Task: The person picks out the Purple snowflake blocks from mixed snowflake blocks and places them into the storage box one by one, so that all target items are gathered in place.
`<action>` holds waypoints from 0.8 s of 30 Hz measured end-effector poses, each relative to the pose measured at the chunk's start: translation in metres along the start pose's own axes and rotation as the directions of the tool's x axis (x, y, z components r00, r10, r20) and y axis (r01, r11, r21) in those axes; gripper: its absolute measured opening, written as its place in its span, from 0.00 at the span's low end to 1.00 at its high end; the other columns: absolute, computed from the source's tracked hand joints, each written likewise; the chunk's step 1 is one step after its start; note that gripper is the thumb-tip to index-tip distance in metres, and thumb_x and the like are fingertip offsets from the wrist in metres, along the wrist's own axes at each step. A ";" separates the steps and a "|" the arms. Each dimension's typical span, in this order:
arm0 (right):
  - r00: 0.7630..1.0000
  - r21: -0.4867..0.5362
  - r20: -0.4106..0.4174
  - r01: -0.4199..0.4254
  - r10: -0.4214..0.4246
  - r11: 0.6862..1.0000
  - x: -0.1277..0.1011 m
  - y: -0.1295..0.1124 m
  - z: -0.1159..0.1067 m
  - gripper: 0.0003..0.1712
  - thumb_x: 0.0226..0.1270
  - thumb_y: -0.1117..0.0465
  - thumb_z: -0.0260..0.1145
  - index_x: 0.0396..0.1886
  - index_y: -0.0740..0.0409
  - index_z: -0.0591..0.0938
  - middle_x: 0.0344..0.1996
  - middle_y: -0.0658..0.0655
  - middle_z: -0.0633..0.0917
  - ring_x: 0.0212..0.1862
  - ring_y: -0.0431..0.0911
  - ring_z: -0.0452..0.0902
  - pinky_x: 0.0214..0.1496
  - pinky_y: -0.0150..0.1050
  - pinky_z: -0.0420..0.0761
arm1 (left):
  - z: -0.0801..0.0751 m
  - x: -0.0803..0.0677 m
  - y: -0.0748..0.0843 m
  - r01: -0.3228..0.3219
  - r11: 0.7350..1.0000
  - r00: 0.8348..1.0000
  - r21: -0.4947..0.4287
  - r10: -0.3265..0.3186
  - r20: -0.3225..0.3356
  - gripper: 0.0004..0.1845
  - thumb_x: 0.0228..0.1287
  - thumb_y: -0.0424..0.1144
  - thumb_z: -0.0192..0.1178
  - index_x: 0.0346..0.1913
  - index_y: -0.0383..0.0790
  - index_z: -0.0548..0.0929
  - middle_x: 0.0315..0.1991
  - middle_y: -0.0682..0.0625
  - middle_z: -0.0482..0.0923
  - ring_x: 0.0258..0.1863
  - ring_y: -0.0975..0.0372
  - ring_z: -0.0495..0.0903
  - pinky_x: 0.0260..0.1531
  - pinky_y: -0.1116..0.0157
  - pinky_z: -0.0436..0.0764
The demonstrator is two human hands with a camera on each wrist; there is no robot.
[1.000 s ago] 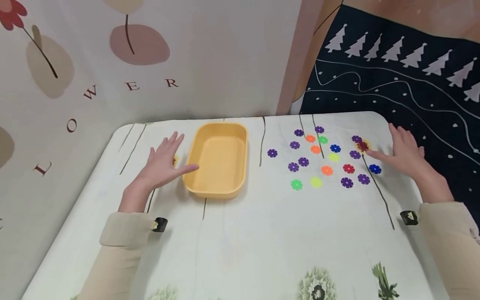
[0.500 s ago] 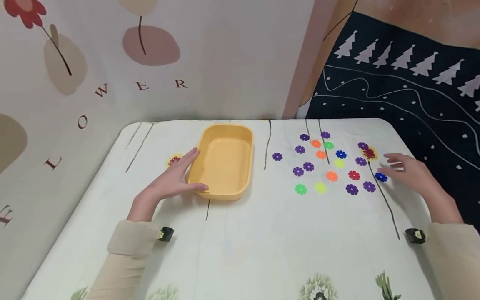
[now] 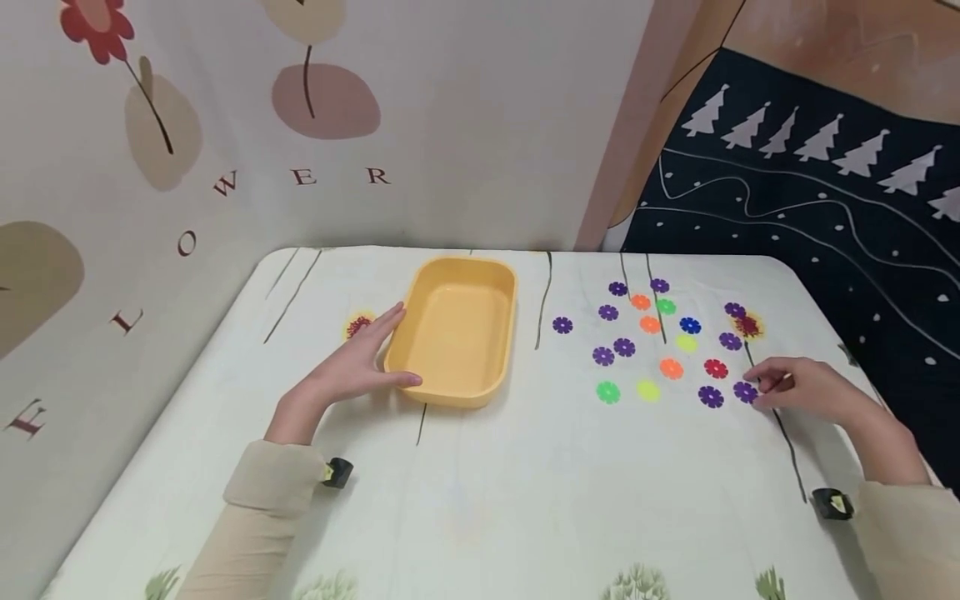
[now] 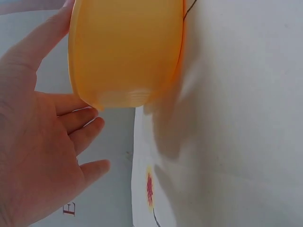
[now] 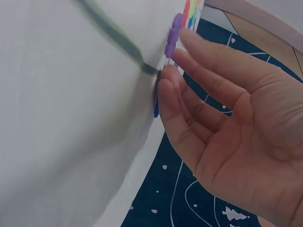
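Note:
My left hand (image 3: pixel 347 368) is at the left side of a yellow rectangular tray (image 3: pixel 453 396), thumb over its near left corner and fingers along the left wall. In the left wrist view its fingers extend loosely beside the tray wall (image 4: pixel 125 56). On the right, my right hand (image 3: pixel 817 392) reaches low over the table with loosely bent fingers. Its fingertips are right at a purple notched plastic disc (image 3: pixel 744 392). A blue disc (image 5: pixel 156 109) shows below those fingers in the right wrist view; the hand hides it from the head view.
Several more notched discs lie scattered right of the tray, among them a red disc (image 3: pixel 716 368), an orange disc (image 3: pixel 671 368) and a green disc (image 3: pixel 608 392). A printed white cloth (image 3: pixel 487 500) covers the table. A patterned wall hanging (image 3: pixel 465 125) rises behind it.
My left hand has moved right onto the tray's corner. My right hand has come down and toward the near purple disc, its fingers bending in. The head view has shifted slightly.

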State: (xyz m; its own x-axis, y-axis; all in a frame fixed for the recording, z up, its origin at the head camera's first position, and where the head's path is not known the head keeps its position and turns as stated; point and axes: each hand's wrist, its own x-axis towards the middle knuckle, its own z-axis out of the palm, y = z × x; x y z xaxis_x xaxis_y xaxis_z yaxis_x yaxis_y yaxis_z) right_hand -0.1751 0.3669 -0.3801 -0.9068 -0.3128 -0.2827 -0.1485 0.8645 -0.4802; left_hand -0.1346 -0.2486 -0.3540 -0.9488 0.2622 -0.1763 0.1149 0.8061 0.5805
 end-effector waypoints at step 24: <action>0.997 0.048 -0.080 0.021 -0.017 0.999 0.002 -0.007 0.001 0.07 0.68 0.62 0.67 0.39 0.63 0.82 0.33 0.53 0.81 0.33 0.34 0.70 0.33 0.26 0.77 | 0.004 -0.001 -0.004 -0.036 0.999 0.999 -0.020 0.036 -0.003 0.66 0.48 0.61 0.75 0.81 0.45 0.43 0.83 0.47 0.38 0.81 0.45 0.43 0.75 0.36 0.54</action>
State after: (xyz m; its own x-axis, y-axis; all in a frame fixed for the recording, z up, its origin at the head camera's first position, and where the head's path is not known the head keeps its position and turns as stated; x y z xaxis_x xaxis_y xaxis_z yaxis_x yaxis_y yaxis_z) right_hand -0.1758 0.3595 -0.3780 -0.9328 -0.2950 -0.2069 -0.1486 0.8380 -0.5250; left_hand -0.1332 -0.2498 -0.3593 -0.9448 0.2896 -0.1529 0.1432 0.7852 0.6025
